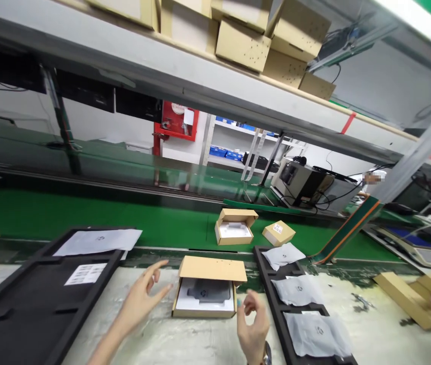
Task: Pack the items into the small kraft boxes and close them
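One pale tabletop (185, 344) runs the width of the station. A big black foam tray (21, 309) lies on its left side and a narrower black tray (276, 304) on the right, holding grey pouches (299, 290) in a row. Between the trays sits an open cardboard box (203, 311), its flap (212, 269) folded back. Inside, a white insert (205, 305) cradles a flat dark item (208, 291) in what looks like a clear bag.

The box looks light and fairly stiff, though its thin walls would probably dent under a hard squeeze. The two short side walls seem the safest place to hold it, since the flap would likely just hinge. The bagged item looks slick, so its edges should give a better grip than its face.

The left hand (141, 299) hovers just left of the box with its fingers loosely spread, holding nothing. The right hand (254, 324) hangs just right of the box's front corner, fingers curled in and thumb close to forefinger. I cannot tell whether it pinches anything small
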Tool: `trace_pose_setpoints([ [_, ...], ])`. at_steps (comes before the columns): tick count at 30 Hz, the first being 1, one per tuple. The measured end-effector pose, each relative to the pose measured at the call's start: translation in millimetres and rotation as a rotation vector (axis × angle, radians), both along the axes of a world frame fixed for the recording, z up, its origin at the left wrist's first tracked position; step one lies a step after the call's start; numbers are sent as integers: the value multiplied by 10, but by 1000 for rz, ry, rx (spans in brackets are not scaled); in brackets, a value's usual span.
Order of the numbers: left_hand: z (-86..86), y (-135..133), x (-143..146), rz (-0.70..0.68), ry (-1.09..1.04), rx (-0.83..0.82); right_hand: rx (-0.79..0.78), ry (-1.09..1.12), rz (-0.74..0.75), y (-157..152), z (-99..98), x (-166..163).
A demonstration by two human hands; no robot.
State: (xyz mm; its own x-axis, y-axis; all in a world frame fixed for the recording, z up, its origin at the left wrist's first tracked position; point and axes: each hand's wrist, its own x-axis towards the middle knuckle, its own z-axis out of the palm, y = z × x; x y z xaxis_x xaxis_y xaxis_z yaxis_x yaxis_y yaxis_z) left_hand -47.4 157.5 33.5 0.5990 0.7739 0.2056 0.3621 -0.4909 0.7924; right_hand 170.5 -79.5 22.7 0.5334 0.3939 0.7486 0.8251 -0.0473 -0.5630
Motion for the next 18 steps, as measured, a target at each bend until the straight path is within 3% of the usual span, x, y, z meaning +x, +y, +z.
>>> trace_pose_setpoints([
  [2,282,178,99,-217,26,-24,-94,114,-18,-12,170,164],
  [4,490,225,281,-386,25,-79,-282,208,116,118,386,347],
  [7,536,109,476,-442,29,-108,-378,288,267,284,524,486],
  [10,180,-89,329,-410,39,-19,-432,252,261,137,234,388],
  [15,-764,-441,-208,-256,275,176,-705,40,120,-369,-568,115],
  [17,-909,-527,-230,-230,279,177,-714,13,147,-399,-638,75],
  [18,-898,-539,-189,-243,246,165,-709,13,174,-365,-591,75],
])
